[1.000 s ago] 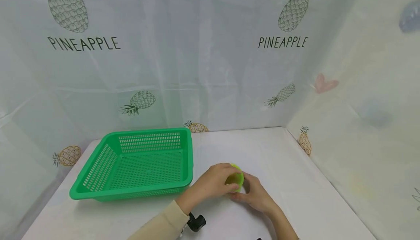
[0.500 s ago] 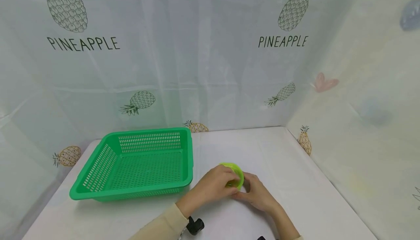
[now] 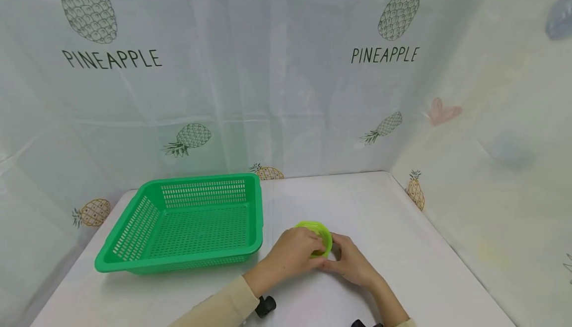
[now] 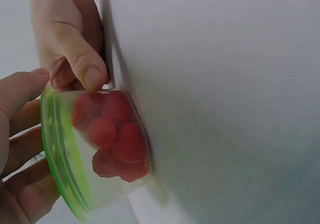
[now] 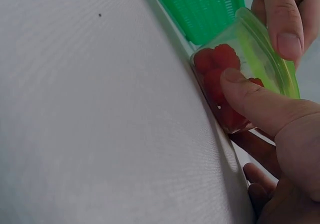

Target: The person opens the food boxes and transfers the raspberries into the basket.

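Observation:
A small clear tub (image 4: 107, 191) with a lime-green lid (image 3: 318, 225) stands on the table. Raspberries (image 4: 102, 133) show through its wall, bunched near the bottom. From above, my left hand (image 3: 290, 252) grips the lid, fingers bent over its top and thumb at the rim. My right hand (image 3: 353, 263) holds the tub's side; its thumb lies along the clear wall in the right wrist view, with the other fingers round the far side, partly hidden. The two thumbs come close together at the near side in the head view.
A green slotted basket (image 3: 258, 218) sits left of the tub, nothing visible inside it. Black camera mounts (image 3: 265, 306) show by both wrists. A pineapple-print curtain (image 3: 286, 84) hangs behind the white table (image 3: 357, 198) and along its sides.
My left hand's fingers have shifted over the lid, toward its near side, uncovering more of the far green rim. The right hand keeps its hold, and the tub stays in place.

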`<state>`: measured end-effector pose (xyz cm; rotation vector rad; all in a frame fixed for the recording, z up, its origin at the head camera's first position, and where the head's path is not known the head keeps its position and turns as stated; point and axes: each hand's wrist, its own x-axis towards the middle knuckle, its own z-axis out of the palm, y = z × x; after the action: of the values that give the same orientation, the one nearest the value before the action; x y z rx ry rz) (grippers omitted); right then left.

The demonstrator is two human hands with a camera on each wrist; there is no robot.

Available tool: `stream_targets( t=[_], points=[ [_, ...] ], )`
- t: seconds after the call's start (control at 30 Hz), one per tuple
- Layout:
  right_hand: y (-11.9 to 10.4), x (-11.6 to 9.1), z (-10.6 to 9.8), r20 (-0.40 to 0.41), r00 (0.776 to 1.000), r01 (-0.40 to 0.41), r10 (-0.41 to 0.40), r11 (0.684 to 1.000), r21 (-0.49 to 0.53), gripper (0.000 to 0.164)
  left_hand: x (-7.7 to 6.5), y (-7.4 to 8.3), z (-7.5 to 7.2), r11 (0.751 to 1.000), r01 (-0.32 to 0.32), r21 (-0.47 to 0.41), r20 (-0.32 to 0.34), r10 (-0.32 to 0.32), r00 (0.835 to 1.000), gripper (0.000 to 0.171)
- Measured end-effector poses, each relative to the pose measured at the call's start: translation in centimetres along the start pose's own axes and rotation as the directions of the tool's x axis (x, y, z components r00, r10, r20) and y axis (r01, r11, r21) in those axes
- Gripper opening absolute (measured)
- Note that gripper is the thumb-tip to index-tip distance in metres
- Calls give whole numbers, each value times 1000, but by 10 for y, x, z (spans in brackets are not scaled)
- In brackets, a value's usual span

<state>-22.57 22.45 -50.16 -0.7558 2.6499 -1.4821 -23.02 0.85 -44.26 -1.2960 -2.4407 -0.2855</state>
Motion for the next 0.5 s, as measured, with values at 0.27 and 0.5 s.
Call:
stream_targets(
  t=[0.27,0.5],
  points=[
    [0,2,3,-8,1000,17,-17,1000,-14,56,-4,-5,4,997,-62,42,-2,62,998,19],
    [1,0,1,-10,1000,9,-10,1000,-27,63,-3,-8,7,974,-208,89,-73,215,974,19]
  ],
)
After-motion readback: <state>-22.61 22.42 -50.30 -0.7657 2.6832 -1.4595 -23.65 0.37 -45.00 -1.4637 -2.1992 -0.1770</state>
